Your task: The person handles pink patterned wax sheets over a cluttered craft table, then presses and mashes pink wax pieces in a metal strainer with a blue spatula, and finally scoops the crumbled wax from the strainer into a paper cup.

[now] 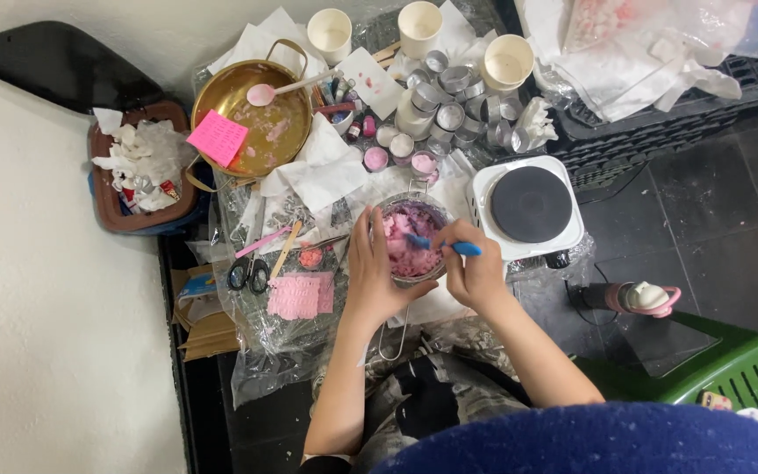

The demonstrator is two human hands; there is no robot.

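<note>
— Where was the glass bowl (411, 241) when you looked?

— On the plastic sheet (274, 342) spread over the floor, just left of the white hotplate (528, 209). It held a lumpy pink mass (407, 250).

— And the left hand (372, 272)?

— It cupped the bowl's left side. The fingers (363, 235) were pressed together and lay flat against the glass wall, pointing away from the person, so the bowl sat just to the right of them, touching.

— The right hand (475, 272)?

— At the bowl's right rim. Its fingers (454, 237) were clamped on a blue spoon (440, 244), and the spoon's far end dipped into the pink mass. The handle stuck out to the right, past the knuckles.

— So the bowl sat between both hands?

— Yes, with one hand on each side, the left touching it. I could not tell whether the right hand touched the glass itself.

— What else lay around?

— A brass pan (252, 110) with a pink spoon (267, 92) and a pink sticky note (217, 138) stood farther back on the left. Scissors (249, 270) and a pink ridged slab (300, 296) lay near the left hand. Small metal cups (454, 96) and three paper cups (418, 26) stood behind the bowl.
</note>
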